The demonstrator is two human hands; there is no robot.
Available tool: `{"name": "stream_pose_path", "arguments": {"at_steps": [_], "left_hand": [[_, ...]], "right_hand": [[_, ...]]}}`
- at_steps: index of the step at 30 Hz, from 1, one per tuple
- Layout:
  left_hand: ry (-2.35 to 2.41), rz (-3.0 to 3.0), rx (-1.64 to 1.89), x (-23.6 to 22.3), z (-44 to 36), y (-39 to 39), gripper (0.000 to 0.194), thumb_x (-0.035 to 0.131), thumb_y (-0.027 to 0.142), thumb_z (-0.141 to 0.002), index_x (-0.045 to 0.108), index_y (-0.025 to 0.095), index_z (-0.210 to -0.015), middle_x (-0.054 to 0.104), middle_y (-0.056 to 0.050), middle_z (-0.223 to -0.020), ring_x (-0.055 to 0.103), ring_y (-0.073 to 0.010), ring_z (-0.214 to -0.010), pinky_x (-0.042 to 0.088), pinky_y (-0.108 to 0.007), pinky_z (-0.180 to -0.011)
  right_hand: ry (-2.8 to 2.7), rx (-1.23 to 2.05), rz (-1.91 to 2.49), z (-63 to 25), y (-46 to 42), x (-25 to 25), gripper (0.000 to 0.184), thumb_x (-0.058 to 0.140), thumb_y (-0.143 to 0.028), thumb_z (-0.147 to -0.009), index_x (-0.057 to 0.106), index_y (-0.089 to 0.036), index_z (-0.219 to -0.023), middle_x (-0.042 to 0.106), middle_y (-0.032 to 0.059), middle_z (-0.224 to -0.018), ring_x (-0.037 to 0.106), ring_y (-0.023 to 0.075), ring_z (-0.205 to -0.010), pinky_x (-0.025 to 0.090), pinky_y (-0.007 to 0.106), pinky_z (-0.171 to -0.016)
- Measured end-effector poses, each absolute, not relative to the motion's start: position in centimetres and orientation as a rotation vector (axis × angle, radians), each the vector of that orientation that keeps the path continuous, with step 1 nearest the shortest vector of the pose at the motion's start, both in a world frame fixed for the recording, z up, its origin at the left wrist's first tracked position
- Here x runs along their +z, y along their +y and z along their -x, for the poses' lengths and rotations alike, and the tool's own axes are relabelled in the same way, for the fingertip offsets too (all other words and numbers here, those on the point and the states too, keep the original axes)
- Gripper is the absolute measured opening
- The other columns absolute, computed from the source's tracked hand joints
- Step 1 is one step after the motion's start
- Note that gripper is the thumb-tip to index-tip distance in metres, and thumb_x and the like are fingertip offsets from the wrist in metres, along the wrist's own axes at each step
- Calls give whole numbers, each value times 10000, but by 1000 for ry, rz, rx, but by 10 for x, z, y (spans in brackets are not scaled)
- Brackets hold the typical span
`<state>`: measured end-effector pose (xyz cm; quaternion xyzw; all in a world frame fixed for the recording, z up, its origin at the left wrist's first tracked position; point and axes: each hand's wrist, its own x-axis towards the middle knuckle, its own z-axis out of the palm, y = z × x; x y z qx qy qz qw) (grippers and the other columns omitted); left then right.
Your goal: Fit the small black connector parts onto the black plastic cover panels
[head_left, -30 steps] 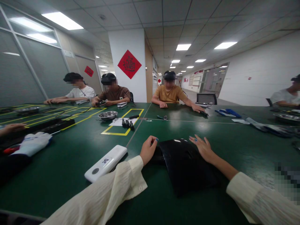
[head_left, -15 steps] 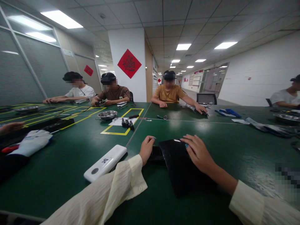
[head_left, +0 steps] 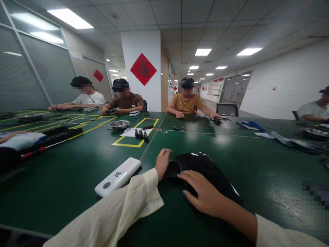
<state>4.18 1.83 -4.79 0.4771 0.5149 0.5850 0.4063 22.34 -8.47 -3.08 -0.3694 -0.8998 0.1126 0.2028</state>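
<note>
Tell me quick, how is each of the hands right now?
Left hand: curled at the black object; grip cannot be told.
Right hand: open, over the object's near side.

We list: panel (head_left: pixel 207 167), black, apparently plastic, smooth, high gloss. Power bank (head_left: pixel 117 177), white plastic, smooth, soft sheen. Tabletop (head_left: pixel 216 142), green, smooth, semi-gloss with hazy reflections. Bowl (head_left: pixel 119 125), bright metal, shiny. Sheet (head_left: pixel 129 132), white paper, matt. Sleeve (head_left: pixel 110 209), cream cloth, finely crinkled, matt. Wall sign (head_left: pixel 143 68), red, we judge paper.
</note>
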Motion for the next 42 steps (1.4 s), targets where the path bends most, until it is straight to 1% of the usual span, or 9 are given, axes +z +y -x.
{"name": "stream_pose_path", "arguments": {"at_steps": [4,9,13,18,20,24,28,33,42], "left_hand": [[1280,-1186,1493,-49,-41,21,148,433,286,-727,536,192,-675,485,38,-605,487,-109,-597,383,-222,-591],[1283,-1181,1487,-50,-40,21,148,443,306,-712,536,196,-676,502,34,-601,509,-116,-595,393,-226,-582],[1291,-1185,1485,-50,-39,22,161,428,321,-713,531,202,-679,504,33,-605,514,-118,-598,391,-226,-575],[1294,-1197,1475,-49,-39,20,164,431,320,-710,538,199,-677,504,37,-601,515,-115,-591,392,-222,-566],[1296,-1196,1473,-47,-39,20,162,428,313,-707,537,197,-677,502,36,-596,512,-116,-587,389,-222,-562],[1299,-1208,1465,-46,-39,19,164,421,305,-706,538,197,-671,506,32,-603,510,-116,-594,390,-223,-569],[1305,-1232,1466,-46,-40,18,161,421,311,-703,535,203,-667,508,29,-605,516,-125,-609,397,-230,-578],[1310,-1255,1468,-45,-40,16,178,428,331,-715,543,202,-672,518,25,-623,519,-132,-634,405,-240,-604],[1294,-1265,1444,-42,-40,13,157,430,301,-725,536,196,-675,506,29,-613,508,-130,-625,393,-241,-611]], "right_hand": [[-2527,327,887,-225,-88,-31,461,520,-232,-834,500,-198,-1293,588,102,-1191,522,214,-1112,384,429,-1013],[-2608,177,854,-227,-90,-33,502,519,-230,-845,466,-294,-1340,501,107,-1274,488,241,-1143,414,444,-956],[-2617,189,822,-228,-89,-34,459,493,-182,-852,519,-301,-1294,542,94,-1211,522,217,-1092,438,410,-926],[-2622,173,825,-229,-89,-38,468,503,-170,-844,533,-333,-1282,474,90,-1343,460,236,-1218,390,451,-996],[-2634,187,837,-229,-89,-38,474,500,-177,-849,521,-339,-1294,479,86,-1347,447,236,-1238,360,467,-1027],[-2630,210,861,-229,-90,-37,453,486,-207,-869,513,-333,-1304,498,92,-1322,448,241,-1234,335,483,-1045],[-2593,247,849,-228,-89,-34,450,494,-174,-851,542,-317,-1274,522,85,-1265,474,220,-1181,378,426,-1006],[-2562,314,795,-227,-89,-31,322,510,-172,-843,607,-274,-1133,532,72,-1146,503,195,-1070,420,366,-925],[-2544,345,843,-226,-94,-26,122,567,-153,-822,585,-221,-922,525,46,-1017,498,173,-948,426,323,-832]]}}
